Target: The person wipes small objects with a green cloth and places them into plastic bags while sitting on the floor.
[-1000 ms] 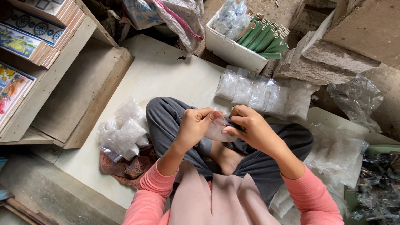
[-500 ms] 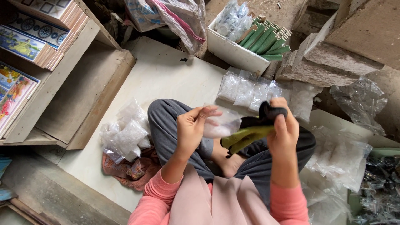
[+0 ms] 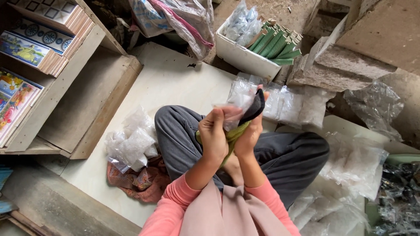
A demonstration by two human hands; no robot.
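Two hands: raised together above the crossed legs [image 3: 280, 161] in grey trousers, seen from the head camera.
Left hand [image 3: 214, 133]: fingers curled around a small clear plastic bag [image 3: 234, 111], pinching it at its edge.
Right hand [image 3: 250, 133]: gripping a green object with a black end [image 3: 253, 109], its tip against the clear bag.
Held things: both sit between the two hands, well above the lap, touching one another.
Board [image 3: 170, 83]: pale flat sheet under the seated person.
Left of the knee: a heap of small clear packets [image 3: 131, 142] lying on a patterned cloth [image 3: 140, 183].
Beyond the hands: a row of filled clear packets [image 3: 291, 105] laid on the board.
Farther back: a white box [image 3: 245, 57] holding green sticks [image 3: 273, 41] and more clear bags.
Far left: wooden shelf [image 3: 57, 87] with stacked picture tiles [image 3: 30, 46].
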